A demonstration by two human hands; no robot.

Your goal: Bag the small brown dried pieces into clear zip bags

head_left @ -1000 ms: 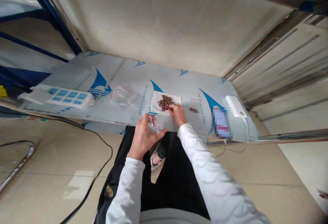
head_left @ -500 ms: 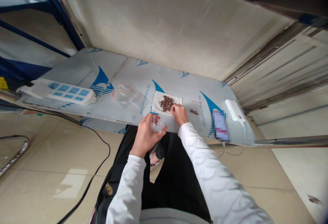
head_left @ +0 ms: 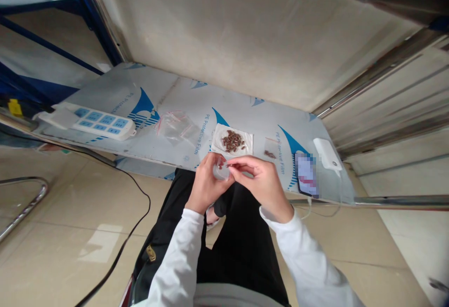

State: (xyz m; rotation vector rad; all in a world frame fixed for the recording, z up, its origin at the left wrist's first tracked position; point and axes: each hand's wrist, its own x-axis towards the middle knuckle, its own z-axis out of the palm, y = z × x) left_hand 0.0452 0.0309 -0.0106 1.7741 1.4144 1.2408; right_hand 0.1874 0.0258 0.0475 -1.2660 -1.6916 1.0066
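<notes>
A clear bag (head_left: pixel 220 174) was gripped by left fingers (head_left: pixel 208 161), a brown piece (head_left: pixel 229 165) by right fingers (head_left: pixel 245 160). A wide-held bag mouth was advised.

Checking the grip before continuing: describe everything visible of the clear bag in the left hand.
The clear bag looks like thin plastic, its mouth spread open and rounded. Reddish-brown spots show there, too small to identify. The left hand holds it between thumb and fingers by the front edge of the table. The right hand pinches a brown piece at its mouth; whether that touches is unclear.
</notes>
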